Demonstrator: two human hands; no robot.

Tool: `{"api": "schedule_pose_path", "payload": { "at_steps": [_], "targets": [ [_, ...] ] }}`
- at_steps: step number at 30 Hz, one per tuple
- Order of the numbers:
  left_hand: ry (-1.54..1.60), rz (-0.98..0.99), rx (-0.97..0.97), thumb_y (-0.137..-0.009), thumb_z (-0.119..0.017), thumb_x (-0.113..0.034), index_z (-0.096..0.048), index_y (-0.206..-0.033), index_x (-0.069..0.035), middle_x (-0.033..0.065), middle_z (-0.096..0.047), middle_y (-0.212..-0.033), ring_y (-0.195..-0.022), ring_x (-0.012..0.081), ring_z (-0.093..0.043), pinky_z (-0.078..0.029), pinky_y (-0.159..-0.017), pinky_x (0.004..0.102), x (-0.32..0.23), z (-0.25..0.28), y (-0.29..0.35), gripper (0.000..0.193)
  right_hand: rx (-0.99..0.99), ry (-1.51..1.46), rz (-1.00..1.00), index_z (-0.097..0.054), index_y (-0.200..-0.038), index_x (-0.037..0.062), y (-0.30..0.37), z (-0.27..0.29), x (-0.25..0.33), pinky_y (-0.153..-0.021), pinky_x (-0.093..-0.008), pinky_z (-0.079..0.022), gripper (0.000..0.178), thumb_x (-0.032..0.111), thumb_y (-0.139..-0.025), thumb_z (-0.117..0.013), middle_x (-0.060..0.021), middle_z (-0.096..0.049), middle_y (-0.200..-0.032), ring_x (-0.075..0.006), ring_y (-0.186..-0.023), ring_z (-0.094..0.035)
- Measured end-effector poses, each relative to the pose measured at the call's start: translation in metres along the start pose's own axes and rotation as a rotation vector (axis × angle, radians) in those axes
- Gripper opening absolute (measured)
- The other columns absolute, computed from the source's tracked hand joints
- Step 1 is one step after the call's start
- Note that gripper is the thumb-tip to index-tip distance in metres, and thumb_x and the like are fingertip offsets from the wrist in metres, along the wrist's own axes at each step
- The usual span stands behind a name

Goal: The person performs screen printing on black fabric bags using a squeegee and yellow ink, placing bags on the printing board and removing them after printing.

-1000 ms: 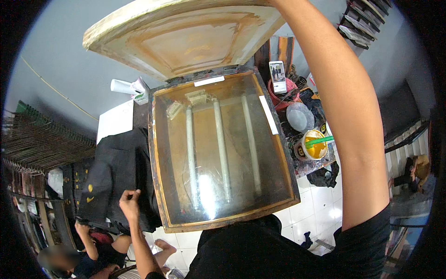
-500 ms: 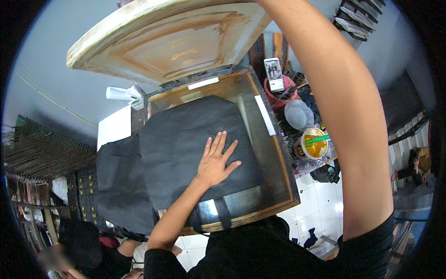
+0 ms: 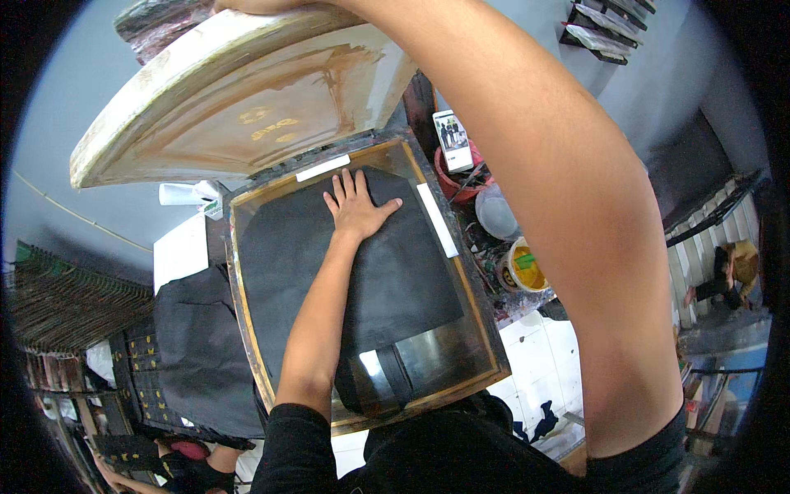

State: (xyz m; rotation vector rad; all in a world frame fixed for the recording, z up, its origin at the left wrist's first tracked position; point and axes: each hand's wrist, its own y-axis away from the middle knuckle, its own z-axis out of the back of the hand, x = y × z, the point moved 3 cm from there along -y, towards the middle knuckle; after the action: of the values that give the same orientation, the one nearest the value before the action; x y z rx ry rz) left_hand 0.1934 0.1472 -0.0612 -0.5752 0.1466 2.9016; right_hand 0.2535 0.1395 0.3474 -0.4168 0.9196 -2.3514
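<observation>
My left hand (image 3: 358, 212) lies flat, fingers spread, on the far part of a black cloth bag (image 3: 403, 280). The bag is laid over a glass-topped, wood-edged board (image 3: 485, 325), its handle straps (image 3: 399, 375) toward me. Behind the board a screen-printing frame (image 3: 136, 123) is tilted up, brown stains and a small yellow design on its mesh. At the upper edge of the picture my right hand (image 3: 276, 5) is closed over the frame's raised edge, partly cut off from view. My right forearm crosses above the board's right side.
Right of the board are a phone (image 3: 454, 142) on a red bucket (image 3: 448, 183), a clear plastic tub (image 3: 496, 214) and a tub of yellow ink (image 3: 527, 267). Stacked black cloth (image 3: 202, 354) and white paper (image 3: 181, 255) lie left. Another person (image 3: 210, 469) sits at lower left.
My left hand has slid from the middle of the bag to its far part. The bag lies nearer the board's far edge, and my right hand has come into view on the frame.
</observation>
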Motion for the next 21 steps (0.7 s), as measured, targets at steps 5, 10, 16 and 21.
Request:
{"api": "schedule_pose_path", "payload": {
  "at_steps": [5, 10, 16, 21],
  "targets": [
    [-0.015, 0.070, 0.092, -0.071, -0.072, -0.077, -0.027, -0.162, -0.008, 0.0255, -0.007, -0.170, -0.156, 0.0481, 0.004, -0.002, -0.119, 0.0722, -0.007, 0.005, -0.015, 0.122, 0.001, -0.035, 0.019, -0.077, -0.098, -0.0024, 0.003, 0.003, -0.003, -0.091, -0.0476, -0.055, 0.030, 0.019, -0.085, -0.062, -0.0290, -0.071, -0.107, -0.0430, -0.103, -0.070],
    [-0.006, 0.174, 0.145, -0.066, -0.073, -0.081, -0.026, -0.164, -0.017, 0.0265, -0.001, -0.170, -0.155, 0.0504, 0.011, 0.002, -0.113, 0.0797, -0.010, 0.004, -0.019, 0.125, -0.003, -0.001, -0.020, -0.077, -0.099, -0.0028, -0.005, 0.000, -0.003, -0.091, -0.0469, -0.055, 0.029, 0.019, -0.085, -0.064, -0.0287, -0.071, -0.107, -0.0426, -0.104, -0.070],
    [-0.046, 0.205, 0.186, -0.064, -0.069, -0.087, -0.022, -0.165, -0.018, 0.0258, -0.002, -0.170, -0.156, 0.0490, 0.007, 0.000, -0.116, 0.0765, -0.010, 0.007, -0.027, 0.130, 0.022, -0.097, 0.009, -0.076, -0.103, -0.0036, 0.007, 0.011, 0.001, -0.092, -0.0467, -0.055, 0.030, 0.017, -0.085, -0.063, -0.0288, -0.071, -0.110, -0.0424, -0.105, -0.069],
    [0.048, 0.171, 0.173, -0.065, -0.072, -0.083, -0.020, -0.164, -0.013, 0.0302, -0.009, -0.168, -0.155, 0.0513, 0.001, -0.003, -0.119, 0.0725, -0.010, 0.031, -0.031, 0.132, 0.014, -0.107, 0.014, -0.075, -0.104, -0.0042, 0.004, 0.008, 0.002, -0.092, -0.0464, -0.054, 0.030, 0.014, -0.085, -0.061, -0.0296, -0.070, -0.110, -0.0424, -0.105, -0.069]
  ]
}}
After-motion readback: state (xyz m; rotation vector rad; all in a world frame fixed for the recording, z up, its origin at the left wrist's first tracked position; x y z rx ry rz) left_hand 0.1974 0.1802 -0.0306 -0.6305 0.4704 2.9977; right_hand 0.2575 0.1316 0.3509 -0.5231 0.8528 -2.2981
